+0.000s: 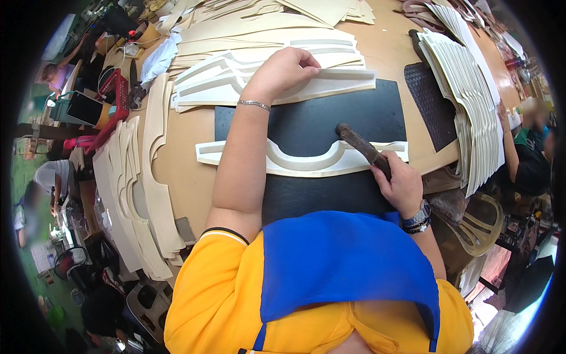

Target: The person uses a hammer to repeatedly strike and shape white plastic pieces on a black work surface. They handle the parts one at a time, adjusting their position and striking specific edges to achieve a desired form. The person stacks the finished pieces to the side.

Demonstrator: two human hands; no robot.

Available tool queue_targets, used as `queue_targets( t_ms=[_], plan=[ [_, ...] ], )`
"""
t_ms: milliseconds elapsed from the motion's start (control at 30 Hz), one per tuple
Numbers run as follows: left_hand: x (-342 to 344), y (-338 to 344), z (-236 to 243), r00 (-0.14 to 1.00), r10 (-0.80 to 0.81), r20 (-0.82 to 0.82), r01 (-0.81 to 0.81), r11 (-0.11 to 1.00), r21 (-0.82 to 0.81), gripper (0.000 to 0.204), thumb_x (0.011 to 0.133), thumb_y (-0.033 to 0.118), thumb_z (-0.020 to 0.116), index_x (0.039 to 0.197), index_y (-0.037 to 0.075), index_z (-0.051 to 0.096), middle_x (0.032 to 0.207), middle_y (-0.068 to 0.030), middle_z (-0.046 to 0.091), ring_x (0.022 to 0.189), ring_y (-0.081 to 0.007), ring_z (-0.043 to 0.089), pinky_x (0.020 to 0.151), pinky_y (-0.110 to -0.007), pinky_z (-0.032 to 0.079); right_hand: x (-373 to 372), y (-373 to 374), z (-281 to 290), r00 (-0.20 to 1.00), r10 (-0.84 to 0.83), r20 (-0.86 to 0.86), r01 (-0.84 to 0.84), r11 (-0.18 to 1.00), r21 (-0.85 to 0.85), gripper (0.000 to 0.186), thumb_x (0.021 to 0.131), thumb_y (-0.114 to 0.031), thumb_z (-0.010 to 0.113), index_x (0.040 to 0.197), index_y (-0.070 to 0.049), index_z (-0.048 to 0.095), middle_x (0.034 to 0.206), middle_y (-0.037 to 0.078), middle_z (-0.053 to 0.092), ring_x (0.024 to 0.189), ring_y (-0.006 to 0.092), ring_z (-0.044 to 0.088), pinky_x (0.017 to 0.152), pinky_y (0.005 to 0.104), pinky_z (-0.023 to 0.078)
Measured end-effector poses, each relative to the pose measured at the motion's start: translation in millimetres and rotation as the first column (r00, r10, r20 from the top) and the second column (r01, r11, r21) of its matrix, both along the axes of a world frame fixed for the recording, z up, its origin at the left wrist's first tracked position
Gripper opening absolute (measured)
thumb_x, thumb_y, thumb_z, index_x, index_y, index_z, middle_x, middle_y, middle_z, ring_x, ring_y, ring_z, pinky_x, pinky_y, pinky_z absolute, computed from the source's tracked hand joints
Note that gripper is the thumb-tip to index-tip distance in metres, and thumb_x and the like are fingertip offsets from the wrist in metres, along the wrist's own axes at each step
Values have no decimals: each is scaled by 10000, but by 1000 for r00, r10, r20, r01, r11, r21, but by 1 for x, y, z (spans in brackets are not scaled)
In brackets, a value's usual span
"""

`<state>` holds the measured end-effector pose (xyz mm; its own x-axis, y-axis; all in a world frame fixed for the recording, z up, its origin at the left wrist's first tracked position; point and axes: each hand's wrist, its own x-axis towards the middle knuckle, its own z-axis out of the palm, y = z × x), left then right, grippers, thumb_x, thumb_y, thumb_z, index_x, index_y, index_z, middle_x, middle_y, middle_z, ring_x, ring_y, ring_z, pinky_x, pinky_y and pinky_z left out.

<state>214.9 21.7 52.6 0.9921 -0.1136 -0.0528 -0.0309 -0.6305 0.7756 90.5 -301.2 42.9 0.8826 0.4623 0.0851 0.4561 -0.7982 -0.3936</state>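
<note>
My right hand (402, 184) is wrapped round the handle of a hammer (364, 147), whose dark head points away to the left. Below the hammer, a white curved piece (289, 167) with a deep U-shaped dip and a grey strip along its edge lies across a black board (330, 118). My left arm reaches over the left part of that piece. Farther off, my left hand (284, 72) pinches the top edge of a similar white piece (348, 82), with its fingertips closed by the grey strip. That piece overlaps others like it and the board's far edge.
Layered cream and white cut pieces (236, 35) cover the far side of the table. More stacks lie at the left (127, 189) and right (463, 94). A dark textured sheet (429, 106) sits right of the board. Red basket (115, 106) at left; co-workers on both sides.
</note>
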Motion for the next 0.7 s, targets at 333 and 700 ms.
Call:
queue_targets(
  t_ms=[333, 700],
  plan=[
    [-4, 0, 6, 972, 190, 137, -225, 920, 321, 365, 920, 266, 640, 1231, 79, 680, 1154, -139, 712, 1036, -266, 685, 929, -380, 528, 2, -2, -4, 1000, 14, 20, -14, 1000, -6, 315, 912, -316, 700, 1096, -72, 619, 821, 142, 687, 727, 337, 680, 627, 429, 525],
    [-6, -5, -1, 977, 189, -97, -89, 777, 623, 549, 876, 394, 636, 1336, 99, 593, 1290, -208, 608, 1237, -372, 575, 1017, -515, 486, 0, 0, -1, 1000, -3, -14, 3, 1000, -22, 305, 911, -315, 699, 1081, -76, 616, 824, 126, 683, 732, 333, 681, 624, 431, 525]
  ],
)
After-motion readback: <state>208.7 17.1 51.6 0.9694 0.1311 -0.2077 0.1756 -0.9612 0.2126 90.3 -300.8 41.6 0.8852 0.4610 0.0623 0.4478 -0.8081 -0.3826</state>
